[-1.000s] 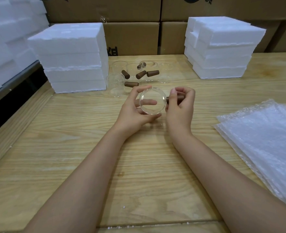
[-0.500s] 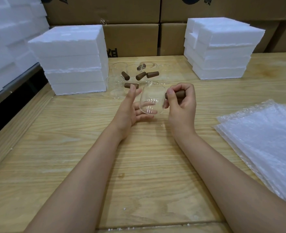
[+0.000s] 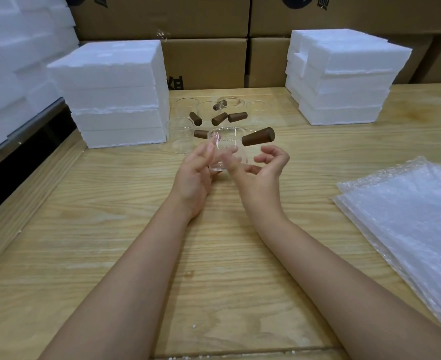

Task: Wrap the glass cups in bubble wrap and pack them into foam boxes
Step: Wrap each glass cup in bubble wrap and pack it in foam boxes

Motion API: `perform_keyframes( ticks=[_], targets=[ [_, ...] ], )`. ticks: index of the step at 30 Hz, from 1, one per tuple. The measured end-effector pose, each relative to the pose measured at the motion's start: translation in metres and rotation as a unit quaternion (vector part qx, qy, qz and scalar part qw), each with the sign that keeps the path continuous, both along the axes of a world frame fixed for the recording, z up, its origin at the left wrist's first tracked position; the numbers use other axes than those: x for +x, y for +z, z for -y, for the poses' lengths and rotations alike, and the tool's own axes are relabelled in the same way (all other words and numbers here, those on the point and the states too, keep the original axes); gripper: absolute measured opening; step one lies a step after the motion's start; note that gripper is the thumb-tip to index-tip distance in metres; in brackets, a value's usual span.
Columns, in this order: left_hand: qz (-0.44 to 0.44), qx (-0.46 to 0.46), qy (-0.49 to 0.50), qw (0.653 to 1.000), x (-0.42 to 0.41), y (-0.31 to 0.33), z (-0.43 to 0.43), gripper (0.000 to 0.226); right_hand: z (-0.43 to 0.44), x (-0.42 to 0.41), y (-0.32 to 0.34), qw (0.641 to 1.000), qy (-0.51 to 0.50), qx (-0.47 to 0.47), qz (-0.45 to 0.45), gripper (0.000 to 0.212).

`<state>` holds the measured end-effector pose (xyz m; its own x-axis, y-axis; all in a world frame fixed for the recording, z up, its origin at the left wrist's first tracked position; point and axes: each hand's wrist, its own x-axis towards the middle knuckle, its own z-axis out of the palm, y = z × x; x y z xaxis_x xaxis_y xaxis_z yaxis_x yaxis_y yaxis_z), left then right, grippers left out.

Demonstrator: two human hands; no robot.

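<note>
Since half a second ago the right hand (image 3: 264,165) has let go of the brown handle (image 3: 258,136) and dropped just below it, fingers loosely curled and holding nothing. The glass cup (image 3: 227,146) has turned upright, its handle now jutting toward 3 o'clock. The left hand (image 3: 194,175) alone holds the cup above the tabletop (image 3: 136,229), thumb in front and fingers behind the glass.

The bubble wrap (image 3: 408,216) lies well apart at 4 o'clock, untouched, so wrapping has not begun. Foam boxes (image 3: 115,92) are stacked at 10 o'clock and 1 o'clock, with spare cups (image 3: 185,107) at 12 o'clock.

The risk I see is the one-handed hold: smooth glass with a heavy handle on one side could twist and slip, falling onto the cups behind.
</note>
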<state>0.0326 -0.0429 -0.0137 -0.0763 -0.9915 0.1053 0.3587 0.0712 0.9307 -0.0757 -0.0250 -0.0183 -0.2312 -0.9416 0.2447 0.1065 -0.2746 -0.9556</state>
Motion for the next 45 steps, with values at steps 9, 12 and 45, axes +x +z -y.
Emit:
perform_keyframes(
  ticks=[9,12,45],
  targets=[
    [-0.005,-0.015,-0.021,1.0,0.0,0.001,0.0,0.051,0.002,-0.001,0.0,0.997,0.054,-0.004,0.045,0.046],
    [-0.013,0.002,-0.036,0.999,0.003,-0.001,0.002,0.052,0.0,-0.004,0.005,0.978,0.111,0.005,0.174,0.04],
    [0.041,-0.065,-0.02,0.997,0.0,-0.002,-0.001,0.088,0.007,-0.008,0.002,0.991,0.025,-0.008,0.132,0.028]
  ],
)
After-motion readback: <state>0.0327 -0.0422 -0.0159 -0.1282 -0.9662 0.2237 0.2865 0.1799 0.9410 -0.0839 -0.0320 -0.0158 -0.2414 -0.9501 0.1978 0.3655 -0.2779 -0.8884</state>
